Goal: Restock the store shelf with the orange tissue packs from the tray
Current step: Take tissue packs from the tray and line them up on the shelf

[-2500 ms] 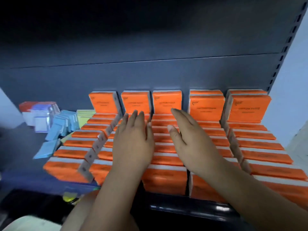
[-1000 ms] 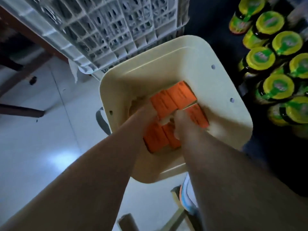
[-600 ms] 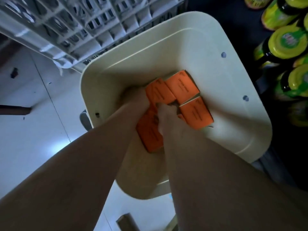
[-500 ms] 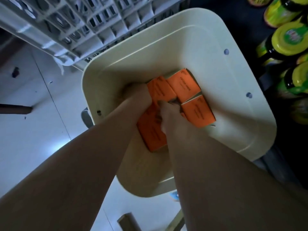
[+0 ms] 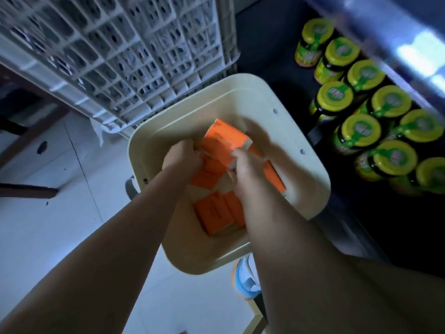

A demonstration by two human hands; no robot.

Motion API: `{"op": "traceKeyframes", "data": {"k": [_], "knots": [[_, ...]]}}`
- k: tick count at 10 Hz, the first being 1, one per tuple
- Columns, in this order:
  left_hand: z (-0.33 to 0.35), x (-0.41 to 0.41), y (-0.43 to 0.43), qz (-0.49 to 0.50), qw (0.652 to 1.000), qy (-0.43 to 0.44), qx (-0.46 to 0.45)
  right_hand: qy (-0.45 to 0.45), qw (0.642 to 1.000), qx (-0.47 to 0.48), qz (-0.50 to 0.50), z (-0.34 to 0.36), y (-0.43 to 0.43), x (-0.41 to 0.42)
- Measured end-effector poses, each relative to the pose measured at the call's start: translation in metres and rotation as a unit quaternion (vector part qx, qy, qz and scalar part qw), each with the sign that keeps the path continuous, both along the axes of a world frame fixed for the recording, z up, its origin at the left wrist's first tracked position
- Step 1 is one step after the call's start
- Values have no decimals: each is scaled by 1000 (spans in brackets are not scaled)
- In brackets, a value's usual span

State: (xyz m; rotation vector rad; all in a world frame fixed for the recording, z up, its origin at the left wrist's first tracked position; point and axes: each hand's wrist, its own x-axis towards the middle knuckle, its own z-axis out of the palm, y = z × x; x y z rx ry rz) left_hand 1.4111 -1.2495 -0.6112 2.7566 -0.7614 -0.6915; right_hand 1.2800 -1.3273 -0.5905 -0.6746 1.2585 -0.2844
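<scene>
**Tray**: cream plastic, rounded corners, at the centre of the frame. Two small round holes show in its right wall.

**Orange tissue packs**: all are inside the tray, none on a shelf.
- **Raised bundle**: tilted, in the upper middle of the tray, with a pale side edge showing at its right corner. Motion blur hides how many packs it holds.
- **Flat pack**: lies on the tray floor below the bundle, between the two forearms, printed face up.
- Another pack lies flat just right of the right wrist.

**Left hand**: enters from the lower left. The fingers are curled against the left edge of the raised bundle and grip it.

**Right hand**: enters from the lower right. Thumb and fingers pinch the right edge of the same bundle at the pale corner, so the two hands hold it between them.

**Crate**: white lattice plastic, upper left, its lower edge touching or just overlapping the tray's upper rim.

**Jars**: yellow-green lids, dark bodies, standing in rows on a dark shelf board at the right of the frame.

**Floor**: pale tiles, left and bottom.

**Shoe**: blue, white and orange, just below the tray's lower rim.

**Wooden legs**: dark, at the left edge.
</scene>
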Motion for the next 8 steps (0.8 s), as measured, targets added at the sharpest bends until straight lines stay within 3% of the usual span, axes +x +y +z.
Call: {"op": "traceKeyframes", "data": {"k": [2,3,5,8], "knots": [[102,-28,-1,97,959,158,-215,-85,987,-111,-76,95,-18,-45],[154,-49,-3,80,923,236,-295,-118,975,-168,-85,145,-26,-76],[237,-93,-12,1,878,267,-398,-94,949,-286,-98,245,-28,-143],[358,-184,-46,-116,824,278,-481,-113,898,-394,-161,360,-37,-275]]}}
